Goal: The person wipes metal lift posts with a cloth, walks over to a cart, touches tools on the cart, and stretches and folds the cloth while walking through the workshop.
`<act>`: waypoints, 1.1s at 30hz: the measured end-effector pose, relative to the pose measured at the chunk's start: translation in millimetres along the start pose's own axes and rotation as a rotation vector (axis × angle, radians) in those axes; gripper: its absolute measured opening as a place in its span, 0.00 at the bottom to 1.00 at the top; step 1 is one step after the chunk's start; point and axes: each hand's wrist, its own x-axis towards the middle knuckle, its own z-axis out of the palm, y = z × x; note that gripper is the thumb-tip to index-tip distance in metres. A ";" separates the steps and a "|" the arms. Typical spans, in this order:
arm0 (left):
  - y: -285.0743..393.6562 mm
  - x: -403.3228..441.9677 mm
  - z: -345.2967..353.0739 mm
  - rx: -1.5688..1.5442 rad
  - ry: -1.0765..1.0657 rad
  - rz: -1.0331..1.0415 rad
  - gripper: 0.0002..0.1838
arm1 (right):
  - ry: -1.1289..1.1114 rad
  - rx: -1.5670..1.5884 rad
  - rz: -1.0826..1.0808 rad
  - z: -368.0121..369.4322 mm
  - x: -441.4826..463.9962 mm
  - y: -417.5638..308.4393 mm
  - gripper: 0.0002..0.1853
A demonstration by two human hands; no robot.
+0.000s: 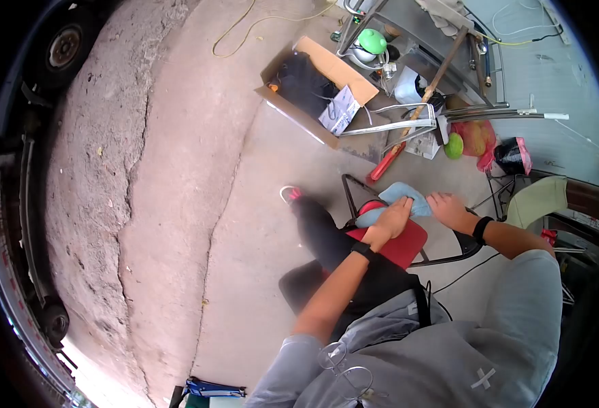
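My left hand point(395, 217) is closed on a light blue cloth point(403, 192), held over a red chair seat point(406, 243). Part of the cloth sticks out above this hand and part hangs on its left side. My right hand point(447, 211) is at the cloth's right end, with its fingers bent onto the fabric; the fingertips are partly hidden. The red seat belongs to a chair with a black tube frame point(452, 260), which stands beside my leg. A dark band is on each wrist.
Ahead lies an open cardboard box point(286, 112) with dark items inside. A pole with a red end point(385, 163) leans near a cluttered metal rack point(427, 44). A green-topped container point(372, 41) stands there. Cracked concrete floor point(170, 170) stretches left to a vehicle wheel point(64, 46).
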 end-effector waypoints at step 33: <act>193.9 211.2 -385.1 0.052 -0.663 -0.186 0.10 | 0.728 1.465 0.772 -206.0 152.4 7.8 0.29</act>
